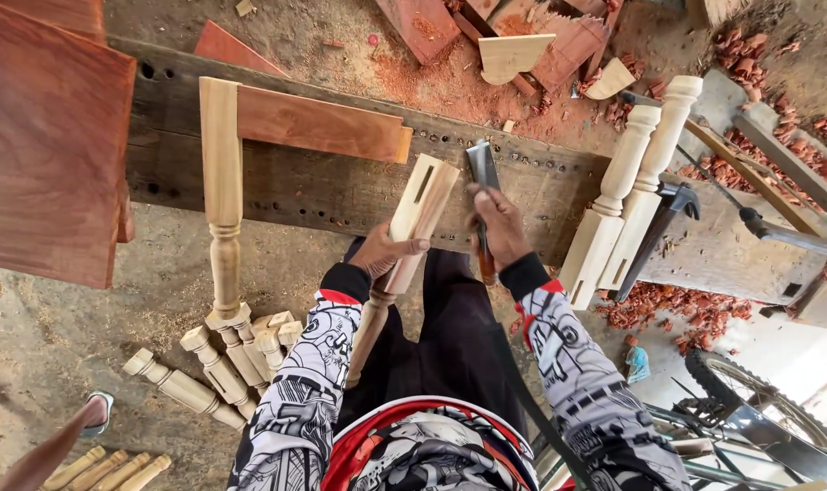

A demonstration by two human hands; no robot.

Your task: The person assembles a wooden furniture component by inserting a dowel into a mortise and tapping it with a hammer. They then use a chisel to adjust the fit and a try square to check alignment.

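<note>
Turned table leg (404, 245), pale wood, square top with a mortise slot, rests tilted on the plank workbench (323, 186). Left hand (383, 253) wraps its square part at 7 o'clock. Right hand (497, 227), at 3 o'clock, fist closed around a chisel (481, 186), blade up.

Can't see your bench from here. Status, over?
Left hand grips turned leg against plank. Right hand holds chisel beside it. Nothing between them.

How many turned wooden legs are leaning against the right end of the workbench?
2: one leg and a second leg lean side by side against the workbench by the hammer. Others could be hidden.
</note>
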